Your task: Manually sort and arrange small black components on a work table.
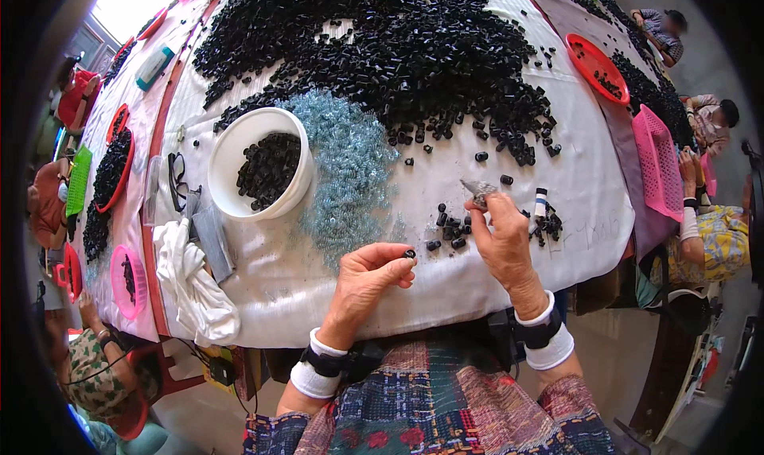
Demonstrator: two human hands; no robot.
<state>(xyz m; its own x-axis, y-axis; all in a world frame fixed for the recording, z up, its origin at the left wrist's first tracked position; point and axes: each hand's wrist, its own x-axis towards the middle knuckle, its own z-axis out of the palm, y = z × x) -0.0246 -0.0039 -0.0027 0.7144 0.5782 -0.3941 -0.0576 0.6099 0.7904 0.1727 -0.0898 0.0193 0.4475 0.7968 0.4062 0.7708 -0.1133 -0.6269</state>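
Observation:
My left hand [369, 284] pinches a small black cylindrical piece [409, 254] between thumb and fingertips, above the white cloth [302, 304]. To its right, my right hand [505, 244] is closed on a pointed grey tool [480, 189]; its tip points up and left, and its exact kind is unclear. Several loose black pieces [454, 228] lie between my hands. A small white and black tube [540, 202] stands beside more black pieces [547, 225], right of my right hand. Beyond my left hand spreads a pile of clear bluish small parts [342, 169].
A white tub [219, 176] holds black pieces at the left. A large black heap [382, 49] covers the far table. Glasses [177, 176] and a crumpled white cloth [191, 284] lie left. Red trays [577, 45] and a pink basket [660, 169] stand right; people work on both sides.

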